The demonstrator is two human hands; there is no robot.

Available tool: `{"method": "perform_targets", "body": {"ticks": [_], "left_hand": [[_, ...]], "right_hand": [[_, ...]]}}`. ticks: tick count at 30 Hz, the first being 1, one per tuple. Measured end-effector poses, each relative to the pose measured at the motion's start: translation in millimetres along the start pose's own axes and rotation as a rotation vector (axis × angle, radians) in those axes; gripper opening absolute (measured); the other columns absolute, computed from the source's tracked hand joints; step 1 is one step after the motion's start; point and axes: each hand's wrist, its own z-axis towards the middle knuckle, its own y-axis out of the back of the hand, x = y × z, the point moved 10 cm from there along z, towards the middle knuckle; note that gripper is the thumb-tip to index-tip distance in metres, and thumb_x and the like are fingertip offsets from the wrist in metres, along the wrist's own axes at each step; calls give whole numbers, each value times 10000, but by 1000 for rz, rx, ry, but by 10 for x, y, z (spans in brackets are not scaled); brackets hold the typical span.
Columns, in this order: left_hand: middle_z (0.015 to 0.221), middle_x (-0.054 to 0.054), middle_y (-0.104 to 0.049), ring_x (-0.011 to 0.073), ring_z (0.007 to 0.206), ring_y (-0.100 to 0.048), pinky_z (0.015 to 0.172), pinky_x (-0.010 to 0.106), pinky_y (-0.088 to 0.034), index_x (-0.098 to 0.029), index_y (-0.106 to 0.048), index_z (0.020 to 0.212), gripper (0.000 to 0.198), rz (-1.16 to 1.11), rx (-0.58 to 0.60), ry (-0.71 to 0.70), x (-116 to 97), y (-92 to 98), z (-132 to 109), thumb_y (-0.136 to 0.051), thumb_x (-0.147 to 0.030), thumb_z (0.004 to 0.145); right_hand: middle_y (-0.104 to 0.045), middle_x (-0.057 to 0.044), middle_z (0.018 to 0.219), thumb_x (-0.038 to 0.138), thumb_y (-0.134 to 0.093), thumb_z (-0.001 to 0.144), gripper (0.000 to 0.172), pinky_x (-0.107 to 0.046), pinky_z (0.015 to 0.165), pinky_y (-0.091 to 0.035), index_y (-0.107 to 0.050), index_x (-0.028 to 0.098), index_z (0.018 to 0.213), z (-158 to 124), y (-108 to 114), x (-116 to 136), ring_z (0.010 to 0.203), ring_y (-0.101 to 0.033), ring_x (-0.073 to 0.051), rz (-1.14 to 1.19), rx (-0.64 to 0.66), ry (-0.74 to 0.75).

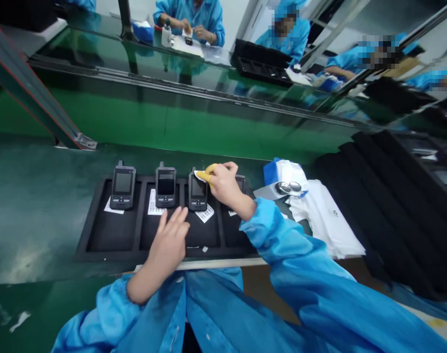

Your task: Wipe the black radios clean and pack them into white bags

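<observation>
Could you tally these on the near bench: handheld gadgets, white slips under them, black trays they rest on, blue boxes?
Handheld gadgets: 4, one mostly hidden
White slips: 4
Black tray: 1
Blue box: 1
Total: 10

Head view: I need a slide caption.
Right hand holding a white piece at one handheld device, left hand over the black tray.

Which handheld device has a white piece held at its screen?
The third device from the left: the right hand holds the white piece over its screen. The first device and second device show bare screens; the fourth device is partly hidden.
</observation>
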Motion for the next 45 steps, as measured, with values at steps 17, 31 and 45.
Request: {"method": "perform_targets", "body": {"ticks": [17, 31, 45], "left_hand": [[1361, 186, -529, 297, 1304, -466, 1085, 579, -339, -142, -595, 968, 287, 162, 142, -17, -195, -265, 85, -362, -40, 836], [1324, 202, -561, 293, 1259, -518, 1038, 554, -416, -162, -560, 957, 215, 173, 70, -68, -175, -231, 74, -375, -90, 872], [1138, 128, -680, 232, 1052, -654, 993, 431, -480, -201, -561, 930, 159, 55, -138, -77, -232, 5, 51, -453, -114, 850]], "right_hand": [[-630, -43, 1029, 44, -436, 822, 425, -394, 851, -174, -695, 272, 1072, -690, 329, -698, 982, -485, -178, 60, -76, -252], [-648, -29, 962, 34, -474, 779, 397, -386, 875, -206, -710, 264, 999, -1427, 95, -517, 909, -509, -158, 130, 10, -43], [-655, -118, 1057, 266, -536, 842, 320, -376, 890, -452, -695, 189, 1109, -2485, 773, -2045, 986, -596, -238, 150, -269, -886]]}}
